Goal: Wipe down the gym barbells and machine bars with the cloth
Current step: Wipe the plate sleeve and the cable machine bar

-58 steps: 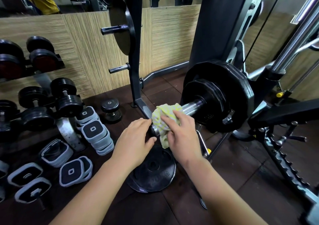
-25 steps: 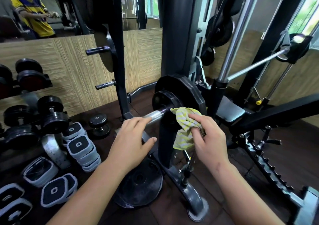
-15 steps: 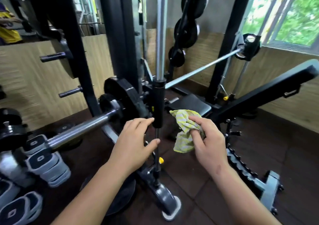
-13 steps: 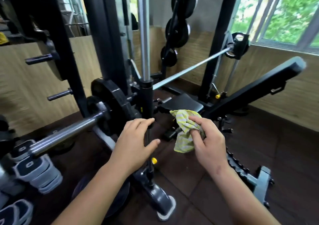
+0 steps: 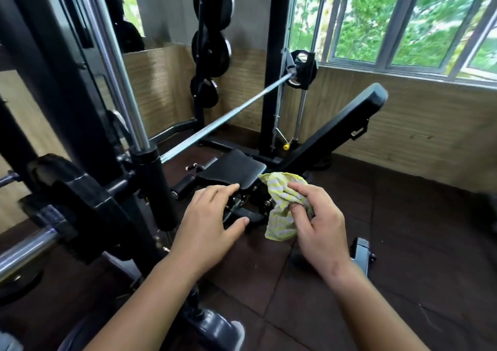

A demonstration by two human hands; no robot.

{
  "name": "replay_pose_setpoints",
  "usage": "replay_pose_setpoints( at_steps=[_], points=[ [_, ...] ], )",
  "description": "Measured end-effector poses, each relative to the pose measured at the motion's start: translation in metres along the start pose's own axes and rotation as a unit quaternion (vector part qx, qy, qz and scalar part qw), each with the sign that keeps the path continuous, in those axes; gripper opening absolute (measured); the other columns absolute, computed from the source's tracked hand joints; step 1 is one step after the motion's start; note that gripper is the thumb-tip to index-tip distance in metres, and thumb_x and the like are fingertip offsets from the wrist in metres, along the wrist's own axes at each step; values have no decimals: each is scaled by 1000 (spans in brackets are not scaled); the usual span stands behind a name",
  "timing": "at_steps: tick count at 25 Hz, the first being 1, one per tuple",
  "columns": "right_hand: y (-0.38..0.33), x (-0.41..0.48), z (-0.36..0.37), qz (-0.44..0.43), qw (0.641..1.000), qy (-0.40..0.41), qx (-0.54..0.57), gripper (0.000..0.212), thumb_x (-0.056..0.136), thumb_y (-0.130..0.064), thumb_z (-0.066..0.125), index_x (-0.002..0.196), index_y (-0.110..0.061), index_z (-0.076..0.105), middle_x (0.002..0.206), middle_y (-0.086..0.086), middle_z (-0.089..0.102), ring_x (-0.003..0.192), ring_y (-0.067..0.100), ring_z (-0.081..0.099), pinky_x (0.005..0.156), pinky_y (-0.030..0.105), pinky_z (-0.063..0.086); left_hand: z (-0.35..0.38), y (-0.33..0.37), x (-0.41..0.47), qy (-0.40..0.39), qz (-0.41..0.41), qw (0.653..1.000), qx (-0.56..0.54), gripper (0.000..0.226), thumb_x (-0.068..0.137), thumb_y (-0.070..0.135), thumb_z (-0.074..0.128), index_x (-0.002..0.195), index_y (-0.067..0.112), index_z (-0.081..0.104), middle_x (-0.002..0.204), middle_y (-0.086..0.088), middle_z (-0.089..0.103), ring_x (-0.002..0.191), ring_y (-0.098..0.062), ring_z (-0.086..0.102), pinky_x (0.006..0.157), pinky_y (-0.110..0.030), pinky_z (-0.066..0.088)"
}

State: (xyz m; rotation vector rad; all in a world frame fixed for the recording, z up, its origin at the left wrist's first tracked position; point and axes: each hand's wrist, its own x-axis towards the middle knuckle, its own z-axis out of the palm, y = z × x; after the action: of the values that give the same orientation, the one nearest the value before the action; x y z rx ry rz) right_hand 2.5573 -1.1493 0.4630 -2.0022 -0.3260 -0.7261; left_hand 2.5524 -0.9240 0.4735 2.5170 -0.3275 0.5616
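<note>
My right hand (image 5: 317,224) grips a crumpled yellow-and-white striped cloth (image 5: 282,210) in the air above the floor, touching no bar. My left hand (image 5: 207,224) hovers beside it with relaxed, spread fingers and holds nothing. The long chrome barbell (image 5: 228,116) of the Smith machine runs from lower left up to the far right post. Its loaded sleeve end (image 5: 24,251) with a black weight plate (image 5: 75,205) is at the lower left. A chrome vertical guide rod (image 5: 115,76) rises at the left.
A black adjustable bench (image 5: 322,143) stands under the bar, its seat (image 5: 231,174) just beyond my hands. Black machine uprights (image 5: 274,63) frame the bar. Several plates hang on a rack (image 5: 212,49) at the back. Windows are at the upper right. Dark rubber floor (image 5: 403,243) lies to the right.
My view has swung right, away from the dumbbells and the bar's sleeve end toward the bench and windows. The cloth has come off the sleeve and stays in my right hand.
</note>
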Motion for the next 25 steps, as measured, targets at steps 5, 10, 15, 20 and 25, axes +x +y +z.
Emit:
replay_pose_setpoints(
  at_steps=[5,10,15,20,25],
  points=[
    [15,23,26,20,1000,16,-4,41,91,3,65,124,-21,67,120,-13,65,116,0,60,98,15,43,14,-26,36,-1,-2,1000,-19,65,82,52,64,142,34,45,133,16,48,130,-7,35,111,-34,36],
    [31,40,47,41,999,32,8,41,92,3,64,125,-22,67,120,-12,66,116,3,61,98,17,43,21,-49,62,-16,1,1000,-15,66,83,49,68,143,35,44,133,19,46,130,-6,34,110,-33,37],
    [50,66,38,51,997,64,9,40,93,3,64,123,-22,66,119,-9,66,116,0,60,96,12,42,36,-49,92,-19,14,1000,-18,68,82,50,69,143,37,43,134,22,44,129,-2,33,108,-29,36],
    [88,104,11,49,997,61,6,39,94,1,63,123,-24,66,119,-10,66,115,1,60,94,12,43,72,-23,131,-22,25,999,-20,68,82,50,70,143,38,42,134,24,43,129,-3,34,109,-29,35],
    [150,155,-25,38,999,32,23,38,94,0,63,124,-24,66,119,-11,66,116,8,61,97,22,47,124,15,179,1,4,1000,-21,69,81,51,70,142,38,42,134,24,43,128,-2,34,110,-28,34]
  ],
)
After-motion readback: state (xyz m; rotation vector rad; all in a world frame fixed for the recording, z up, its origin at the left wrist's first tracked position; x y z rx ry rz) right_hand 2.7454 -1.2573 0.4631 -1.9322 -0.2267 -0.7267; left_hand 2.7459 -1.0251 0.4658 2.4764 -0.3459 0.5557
